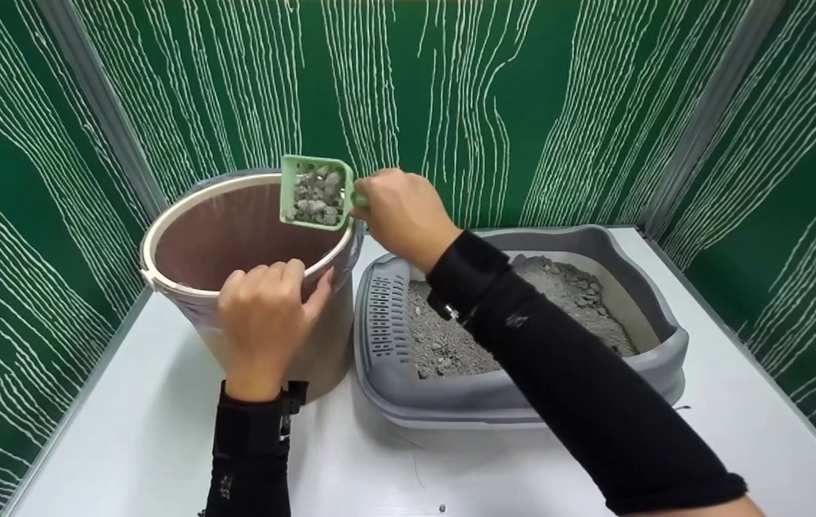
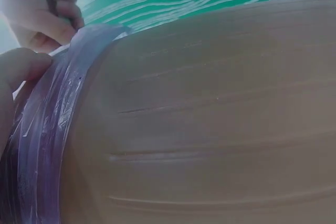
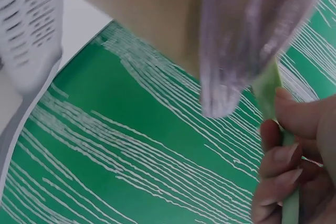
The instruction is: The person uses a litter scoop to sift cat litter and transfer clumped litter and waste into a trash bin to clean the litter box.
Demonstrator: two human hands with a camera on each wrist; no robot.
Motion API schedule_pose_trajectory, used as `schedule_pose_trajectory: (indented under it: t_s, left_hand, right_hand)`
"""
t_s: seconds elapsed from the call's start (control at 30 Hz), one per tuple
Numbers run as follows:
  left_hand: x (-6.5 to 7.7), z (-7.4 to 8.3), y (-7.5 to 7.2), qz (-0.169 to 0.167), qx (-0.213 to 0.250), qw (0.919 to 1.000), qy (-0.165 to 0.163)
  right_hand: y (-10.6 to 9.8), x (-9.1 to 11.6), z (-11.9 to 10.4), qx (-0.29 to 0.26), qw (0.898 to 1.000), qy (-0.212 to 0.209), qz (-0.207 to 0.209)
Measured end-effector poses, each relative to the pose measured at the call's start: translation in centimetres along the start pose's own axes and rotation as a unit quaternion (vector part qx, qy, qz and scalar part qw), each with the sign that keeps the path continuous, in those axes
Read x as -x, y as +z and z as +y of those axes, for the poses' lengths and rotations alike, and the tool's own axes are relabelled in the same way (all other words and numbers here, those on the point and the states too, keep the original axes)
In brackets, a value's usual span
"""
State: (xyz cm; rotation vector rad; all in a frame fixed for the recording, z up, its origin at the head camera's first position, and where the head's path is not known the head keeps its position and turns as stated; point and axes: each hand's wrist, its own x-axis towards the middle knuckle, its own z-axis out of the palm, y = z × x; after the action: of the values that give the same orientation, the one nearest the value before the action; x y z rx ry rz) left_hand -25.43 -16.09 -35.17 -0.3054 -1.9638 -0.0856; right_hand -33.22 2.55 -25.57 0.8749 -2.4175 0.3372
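Note:
My right hand [image 1: 408, 215] grips the handle of a green litter scoop [image 1: 284, 194]. Grey litter clumps [image 1: 318, 192] lie in the scoop, which is over the right side of a lined trash can [image 1: 164, 230]. In the right wrist view, the fingers [image 3: 281, 156] wrap round the scoop handle [image 3: 290, 205]. My left hand [image 1: 262, 323] grips the can's near rim, its thumb on the outer side. The left wrist view shows the can's tan wall [image 2: 220, 108] and a purplish bag edge [image 2: 52, 124] folded over the rim.
To the right of the can stands a grey litter box [image 1: 451, 398] with grey litter [image 1: 451, 337] inside and a slotted step [image 1: 386, 316] on its left. Both are on a white table [image 1: 350, 467]. Green panels with white lines [image 1: 444, 93] enclose the back and sides.

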Motion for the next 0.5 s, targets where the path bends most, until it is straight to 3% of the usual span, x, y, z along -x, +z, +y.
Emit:
schedule_pose_trajectory:
  t_s: [0.17,0.37,0.43,0.5]
  left_hand:
    - [0.1,0.1,0.1,-0.002,-0.001,1.0,-0.003]
    - [0.3,-0.1,0.1,0.0,-0.003,1.0,-0.002]
    - [0.4,-0.2,0.1,0.004,-0.004,1.0,-0.001]
    - [0.4,-0.3,0.0,0.007,-0.004,1.0,-0.001]
  right_hand:
    - [1.2,0.2,-0.2,0.081,0.992,-0.079,0.061]
    - [1.4,0.5,-0.1,0.155,0.971,-0.159,0.088]
    - [1.3,0.5,-0.1,0.149,0.972,-0.161,0.089]
    - [0.9,0.6,0.0,0.116,0.979,-0.144,0.085]
